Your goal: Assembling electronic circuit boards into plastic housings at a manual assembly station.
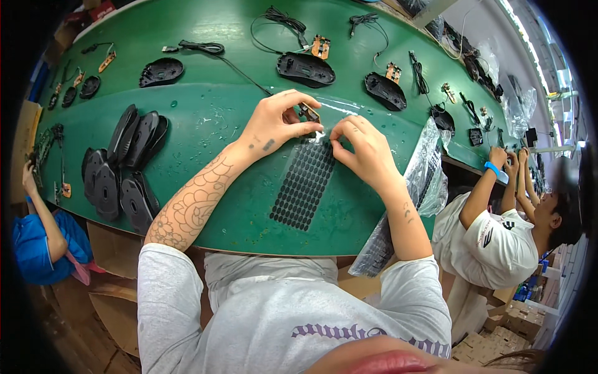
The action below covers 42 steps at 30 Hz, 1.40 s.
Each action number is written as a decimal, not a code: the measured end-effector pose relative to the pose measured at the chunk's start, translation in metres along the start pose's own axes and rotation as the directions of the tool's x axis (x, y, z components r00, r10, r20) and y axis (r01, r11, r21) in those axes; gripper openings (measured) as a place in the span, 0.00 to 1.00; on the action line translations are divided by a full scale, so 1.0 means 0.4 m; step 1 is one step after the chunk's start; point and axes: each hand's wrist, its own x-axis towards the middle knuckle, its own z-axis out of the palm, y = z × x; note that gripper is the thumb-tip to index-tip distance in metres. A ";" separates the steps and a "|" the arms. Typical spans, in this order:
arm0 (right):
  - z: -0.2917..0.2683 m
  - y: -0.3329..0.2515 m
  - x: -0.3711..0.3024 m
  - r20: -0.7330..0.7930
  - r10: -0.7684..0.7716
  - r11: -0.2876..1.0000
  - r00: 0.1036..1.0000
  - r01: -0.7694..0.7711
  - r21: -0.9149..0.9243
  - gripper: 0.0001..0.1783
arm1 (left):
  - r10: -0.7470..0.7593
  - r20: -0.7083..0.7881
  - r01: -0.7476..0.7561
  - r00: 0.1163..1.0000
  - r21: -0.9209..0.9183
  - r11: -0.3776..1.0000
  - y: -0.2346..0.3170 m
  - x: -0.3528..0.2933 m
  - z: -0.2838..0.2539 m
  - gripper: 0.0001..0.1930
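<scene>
My left hand (280, 118) is closed on a small circuit board (309, 113), held above the top end of a sheet of adhesive pads (301, 186). The clear sheet lies on the green table, covered with rows of small black ovals. Around the far corner of this sheet, the fingers of my right hand (369, 148) are pinched together; what lies between the fingertips is hidden. A bright, shiny patch shows between both hands. From near my left hand, a black cable (240, 73) runs to a coiled bundle at the far side.
Black mouse shells (128, 165) are stacked to my left. Open mouse bases (305, 68) with boards and coiled cables line the far side of the green table (212, 131). A clear plastic bag (430, 171) lies right. Co-workers sit on both sides; cardboard boxes (115, 249) stand below left.
</scene>
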 end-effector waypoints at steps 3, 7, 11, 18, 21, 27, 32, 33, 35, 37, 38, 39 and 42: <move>0.006 -0.003 0.001 -0.027 0.132 0.963 0.991 -0.122 0.241 0.08 | -0.164 0.038 0.169 0.986 -0.247 0.954 0.012 -0.008 0.002 0.13; 0.024 -0.011 -0.003 -0.015 0.336 0.760 0.942 -0.262 0.595 0.08 | -0.293 0.105 0.308 0.950 -0.449 0.839 0.014 -0.016 0.002 0.12; 0.047 -0.003 -0.014 0.079 0.532 0.337 0.843 -0.297 0.893 0.07 | -0.271 0.075 0.279 0.960 -0.368 0.887 0.012 -0.019 0.003 0.12; 0.031 -0.004 -0.004 0.087 0.573 0.375 0.815 -0.355 0.856 0.05 | -0.384 0.165 0.417 0.909 -0.405 0.813 0.048 -0.015 -0.005 0.11; 0.034 0.005 -0.008 0.123 0.568 0.380 0.814 -0.391 0.838 0.06 | -0.392 0.151 0.416 0.907 -0.451 0.789 0.044 -0.016 0.000 0.10; 0.036 0.007 0.002 0.105 0.548 0.329 0.830 -0.329 0.885 0.06 | -0.381 0.136 0.401 0.914 -0.436 0.806 0.034 -0.015 0.005 0.10; 0.034 0.010 -0.005 0.104 0.546 0.379 0.832 -0.355 0.855 0.06 | -0.367 0.116 0.379 0.923 -0.444 0.812 0.029 -0.017 0.005 0.10; 0.033 0.009 -0.007 0.106 0.536 0.402 0.838 -0.363 0.840 0.07 | -0.363 0.114 0.374 0.925 -0.444 0.814 0.027 -0.017 0.007 0.10; 0.034 0.007 -0.007 0.109 0.517 0.449 0.849 -0.378 0.809 0.09 | -0.354 0.112 0.366 0.928 -0.444 0.818 0.026 -0.018 0.009 0.10; 0.036 0.007 -0.006 0.105 0.523 0.435 0.846 -0.371 0.820 0.10 | -0.354 0.115 0.366 0.928 -0.446 0.816 0.029 -0.018 0.009 0.10; 0.038 0.007 -0.005 0.101 0.529 0.422 0.843 -0.364 0.831 0.11 | -0.353 0.116 0.366 0.928 -0.449 0.815 0.030 -0.018 0.009 0.10; 0.039 0.007 -0.004 0.097 0.534 0.408 0.840 -0.357 0.840 0.12 | -0.352 0.118 0.366 0.929 -0.453 0.813 0.032 -0.018 0.010 0.10; 0.038 0.009 -0.003 0.103 0.534 0.383 0.839 -0.349 0.855 0.13 | -0.353 0.118 0.367 0.928 -0.455 0.812 0.031 -0.018 0.010 0.10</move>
